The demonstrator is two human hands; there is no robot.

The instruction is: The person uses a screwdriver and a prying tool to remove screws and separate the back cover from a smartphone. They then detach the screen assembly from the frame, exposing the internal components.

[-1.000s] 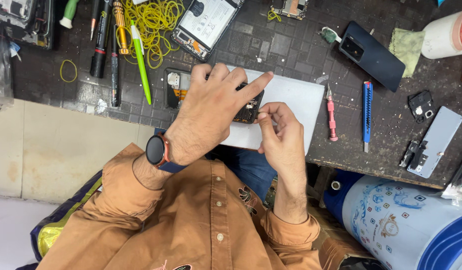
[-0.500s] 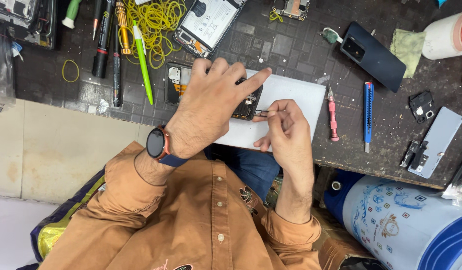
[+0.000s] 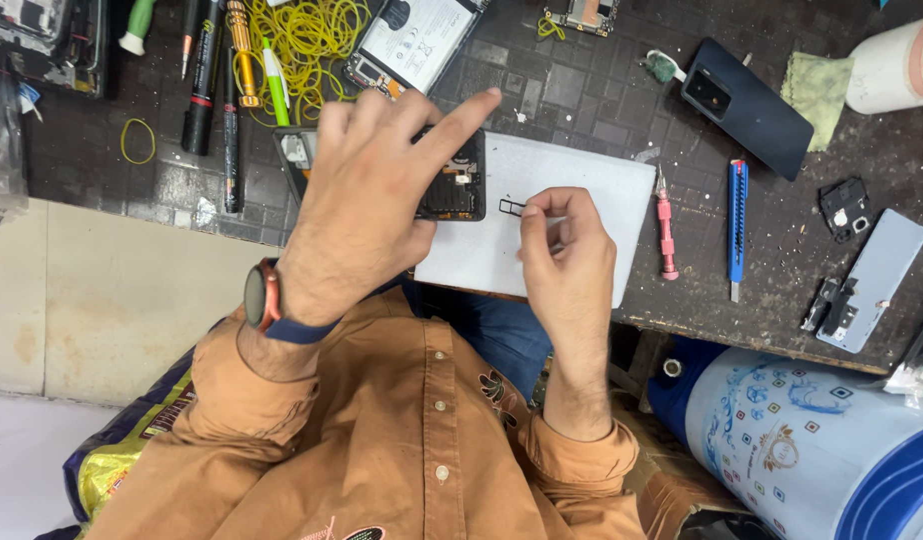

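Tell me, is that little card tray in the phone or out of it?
Out. The right hand pinches the small card tray over the white mat, beside the opened phone under the left hand.
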